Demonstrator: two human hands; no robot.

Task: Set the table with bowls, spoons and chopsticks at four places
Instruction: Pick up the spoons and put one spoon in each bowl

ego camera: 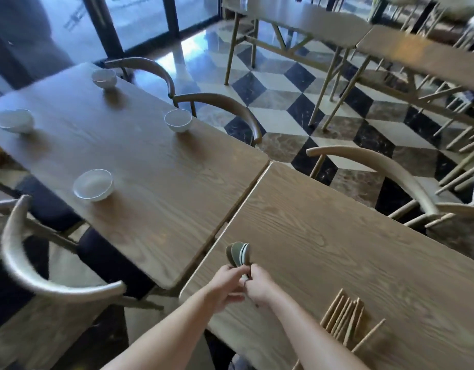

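While four white bowls (pixel 93 185) are sitting on the darker table (pixel 139 161) | left hand (pixel 225 285) and right hand (pixel 260 286) are gripping stacked spoons (pixel 239 253) above the lighter table (pixel 337 249) | chopsticks (pixel 342 319) are lying there, nearby.

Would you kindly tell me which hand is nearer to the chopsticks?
Right. The right hand holds the spoons to the left of the chopsticks, not touching them. The left hand holds the same spoons from the far side, farther from the pile.

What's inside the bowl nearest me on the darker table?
The bowl looks empty: only its pale inside shows. Its near wall hides a little of the bottom. Left hand and right hand grip the spoons.
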